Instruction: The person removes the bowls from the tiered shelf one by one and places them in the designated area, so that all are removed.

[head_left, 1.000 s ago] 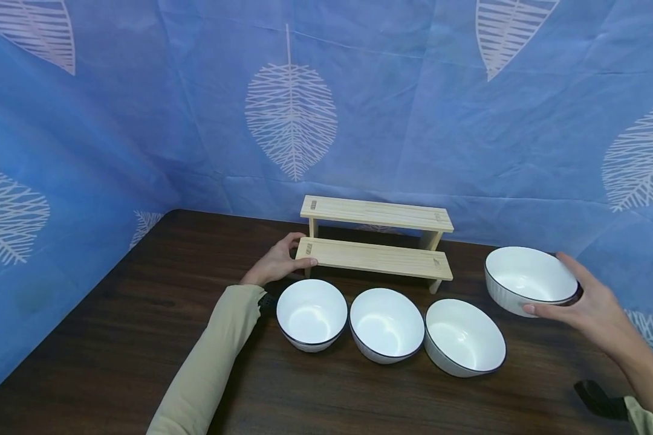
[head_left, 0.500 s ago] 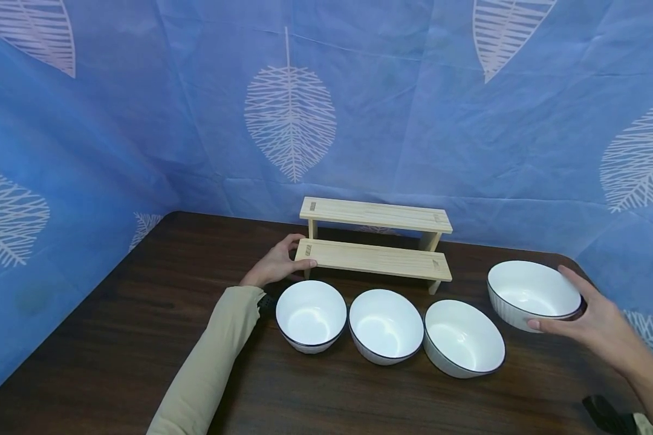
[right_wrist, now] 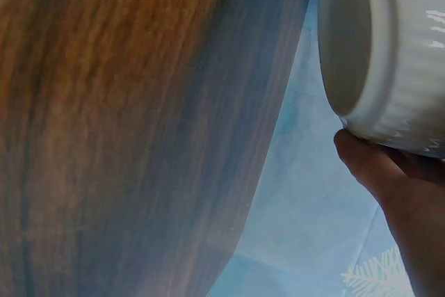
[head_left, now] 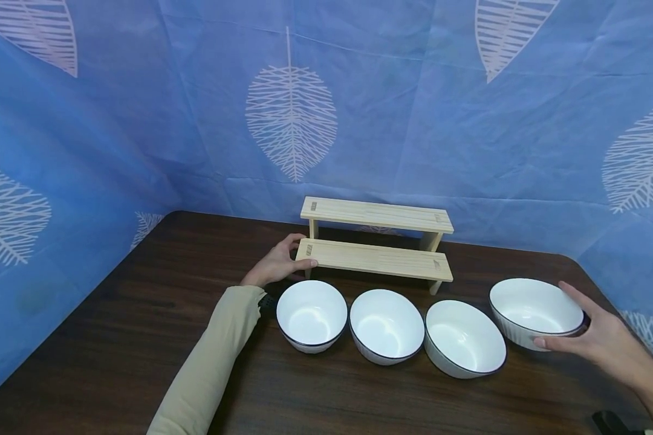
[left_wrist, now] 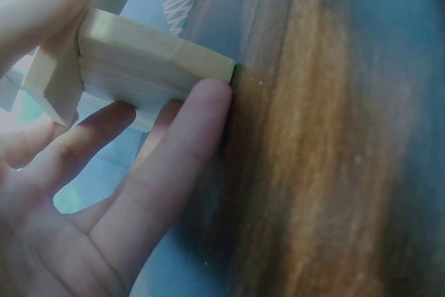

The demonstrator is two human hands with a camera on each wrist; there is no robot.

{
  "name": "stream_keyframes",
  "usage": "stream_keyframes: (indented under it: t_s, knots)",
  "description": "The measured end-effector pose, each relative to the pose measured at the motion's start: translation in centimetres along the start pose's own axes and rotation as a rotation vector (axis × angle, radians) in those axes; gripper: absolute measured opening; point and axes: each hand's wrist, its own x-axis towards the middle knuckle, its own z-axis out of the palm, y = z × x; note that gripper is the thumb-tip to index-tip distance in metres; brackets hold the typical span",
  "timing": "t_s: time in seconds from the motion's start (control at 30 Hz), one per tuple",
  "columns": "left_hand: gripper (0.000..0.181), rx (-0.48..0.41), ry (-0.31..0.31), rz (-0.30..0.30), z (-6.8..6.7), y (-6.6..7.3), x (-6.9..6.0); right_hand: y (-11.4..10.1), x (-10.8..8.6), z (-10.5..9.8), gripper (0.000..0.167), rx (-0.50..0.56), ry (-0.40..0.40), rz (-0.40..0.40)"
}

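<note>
My left hand (head_left: 276,263) grips the left end of a two-step wooden riser (head_left: 375,258), thumb at the lower board's front edge. In the left wrist view its fingers (left_wrist: 201,119) touch the riser's leg (left_wrist: 146,67). On the right, my right hand (head_left: 604,338) holds a white ribbed bowl (head_left: 533,308) by its side, the thumb at the near wall. The underside of this bowl shows in the right wrist view, off the table. Three similar dark-rimmed bowls, a left one (head_left: 311,314), a middle one (head_left: 386,325) and a right one (head_left: 464,338), stand in a row before the riser.
A dark wood table (head_left: 114,356) bears everything. Blue cloth (head_left: 392,121) with white leaf prints hangs behind and along the left side. The held bowl is close to the rightmost bowl of the row, near the table's right edge.
My right hand has brought its bowl toward me and slightly right, down beside the row's right bowl. The left hand, the riser and the three bowls have stayed put.
</note>
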Motion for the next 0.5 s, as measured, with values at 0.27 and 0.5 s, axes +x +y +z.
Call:
stream_keyframes:
  t_s: [0.27,0.5]
  knots:
    - [0.075,0.012,0.000,0.009,0.2,0.1,0.1,0.8,0.2,0.3,0.120,0.003,-0.071,-0.016]
    - [0.078,0.007,-0.001,-0.013,0.0,0.1,0.1,1.4,0.2,0.6,0.109,0.063,-0.151,-0.058]
